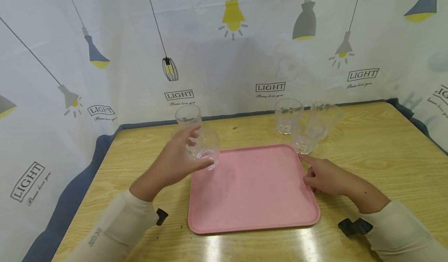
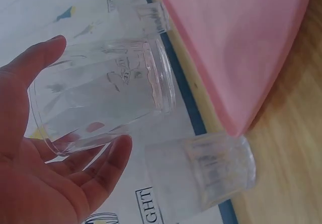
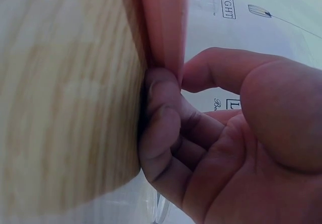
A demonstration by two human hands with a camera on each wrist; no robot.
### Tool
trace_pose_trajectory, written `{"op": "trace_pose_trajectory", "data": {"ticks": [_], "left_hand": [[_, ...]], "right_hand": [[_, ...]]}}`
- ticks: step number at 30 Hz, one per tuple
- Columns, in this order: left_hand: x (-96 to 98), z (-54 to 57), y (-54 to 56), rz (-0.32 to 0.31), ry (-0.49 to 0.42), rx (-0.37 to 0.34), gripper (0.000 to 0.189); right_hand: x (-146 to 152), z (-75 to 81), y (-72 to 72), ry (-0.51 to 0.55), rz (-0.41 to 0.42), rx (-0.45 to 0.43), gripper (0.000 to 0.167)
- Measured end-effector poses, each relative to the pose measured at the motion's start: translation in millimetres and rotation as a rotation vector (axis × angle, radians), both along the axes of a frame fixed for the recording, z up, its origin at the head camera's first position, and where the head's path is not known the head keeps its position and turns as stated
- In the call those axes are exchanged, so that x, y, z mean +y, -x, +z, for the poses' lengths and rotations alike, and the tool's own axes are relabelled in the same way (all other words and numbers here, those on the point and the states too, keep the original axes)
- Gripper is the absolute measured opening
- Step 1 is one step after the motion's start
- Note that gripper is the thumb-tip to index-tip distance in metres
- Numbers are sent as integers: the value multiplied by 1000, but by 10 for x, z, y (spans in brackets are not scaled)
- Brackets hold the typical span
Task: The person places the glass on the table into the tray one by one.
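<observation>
We had a wood-grain table (image 1: 381,141), glossy, two light streaks reflecting at the near edge. White cloth (image 1: 224,79) walled it at the back and sides, printed with hanging lamps and boxed "LIGHT" lettering, with a dark blue border along the bottom.

On the table we logged a pink tray (image 1: 255,192), roughly central, nothing lying on its middle. Past its far right corner stood three clear glasses: one at the back (image 1: 285,116), one nearest the corner (image 1: 303,142), one to the right (image 1: 330,116); they overlapped in the head view, so outlines blurred together. Another clear glass (image 1: 188,113) stood beyond the far left corner, partly blocked by the left hand (image 1: 171,160).

That hand held a clear tumbler (image 1: 210,145), thumb and fingers spread wide around its side, over the tray's far left corner; we couldn't tell whether its base touched. The right hand (image 1: 329,176) pinched the tray's right rim narrowly, fingertips tucked low by the tabletop. Both wrists had pale sleeves (image 1: 119,219) with black pieces (image 1: 355,227) at the cuffs.
</observation>
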State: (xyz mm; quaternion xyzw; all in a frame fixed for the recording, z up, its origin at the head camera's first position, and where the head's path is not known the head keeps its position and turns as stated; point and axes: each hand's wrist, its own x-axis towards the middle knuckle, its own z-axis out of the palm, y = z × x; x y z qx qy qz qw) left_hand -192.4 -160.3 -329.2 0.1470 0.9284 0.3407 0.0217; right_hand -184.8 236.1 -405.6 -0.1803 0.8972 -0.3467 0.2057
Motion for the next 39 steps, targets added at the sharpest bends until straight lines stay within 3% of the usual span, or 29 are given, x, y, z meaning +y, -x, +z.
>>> {"op": "trace_pose_trajectory", "data": {"ticks": [8, 19, 29, 39], "left_hand": [[87, -162, 15, 4, -14, -44, 100], [49, -288, 56, 3, 26, -67, 97], [1, -326, 112, -31, 20, -83, 98], [-57, -293, 164, -42, 55, -123, 97]], "right_hand": [[-1, -10, -10, -1, -7, -9, 76], [-8, -2, -29, 1, -9, -3, 76], [-4, -2, -19, 0, -9, 0, 76], [-3, 4, -11, -12, -2, 16, 75]]}}
